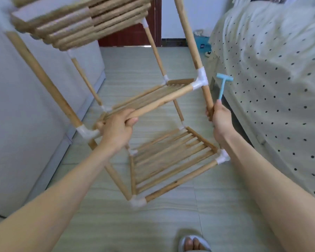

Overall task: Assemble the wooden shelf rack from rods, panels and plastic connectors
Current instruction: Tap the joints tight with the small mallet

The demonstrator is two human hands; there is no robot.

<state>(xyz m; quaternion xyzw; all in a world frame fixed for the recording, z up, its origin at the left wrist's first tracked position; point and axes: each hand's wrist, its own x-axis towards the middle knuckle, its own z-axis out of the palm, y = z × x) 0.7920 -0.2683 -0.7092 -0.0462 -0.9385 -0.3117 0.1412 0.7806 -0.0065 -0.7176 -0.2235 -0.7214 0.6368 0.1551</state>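
We hold one three-panel rack (pixel 153 99) tilted above the floor (pixel 216 215): left hand (pixel 116 127) grips a middle rail, right hand (pixel 219 118) at three o'clock grips an upright and one blue hammer (pixel 223 84).

Both arms outstretched, fingers (pixel 130 120) curled.

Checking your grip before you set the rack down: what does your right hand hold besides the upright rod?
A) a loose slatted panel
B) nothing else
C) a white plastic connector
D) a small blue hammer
D: the right hand grips the upright rod of the rack, and the small blue hammer sticks up from the same fist, its head beside the white connector.
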